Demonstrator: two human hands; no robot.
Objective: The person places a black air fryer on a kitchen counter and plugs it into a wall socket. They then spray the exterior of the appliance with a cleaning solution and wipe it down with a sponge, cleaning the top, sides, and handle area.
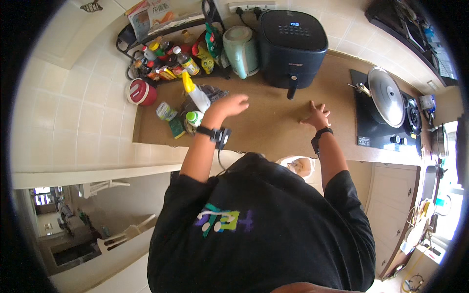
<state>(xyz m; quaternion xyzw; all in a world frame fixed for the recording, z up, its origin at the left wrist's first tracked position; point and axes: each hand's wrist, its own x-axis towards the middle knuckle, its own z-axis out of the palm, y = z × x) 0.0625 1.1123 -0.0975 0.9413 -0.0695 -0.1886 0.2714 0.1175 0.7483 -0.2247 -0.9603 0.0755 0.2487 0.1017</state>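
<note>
My left hand (231,105) hovers over the brown countertop (267,124), fingers bent, just right of a white spray bottle with a yellow trigger head (198,96). Nothing shows in its grasp. Below that bottle are a green-capped white bottle (194,118) and a green scouring sponge (177,128). My right hand (317,116) has its fingers spread at the counter and holds nothing; whether it touches the surface is unclear. Above it stands a black air fryer (293,49) with a lit display and its drawer handle (292,88) facing me.
A pale green electric kettle (240,51) stands left of the air fryer, beside a black rack (172,33) of seasoning bottles. A red lidded container (141,92) is at the left. On the right, a lidded wok (386,97) sits on the black cooktop (377,135). A lined bin (300,165) is below the counter edge.
</note>
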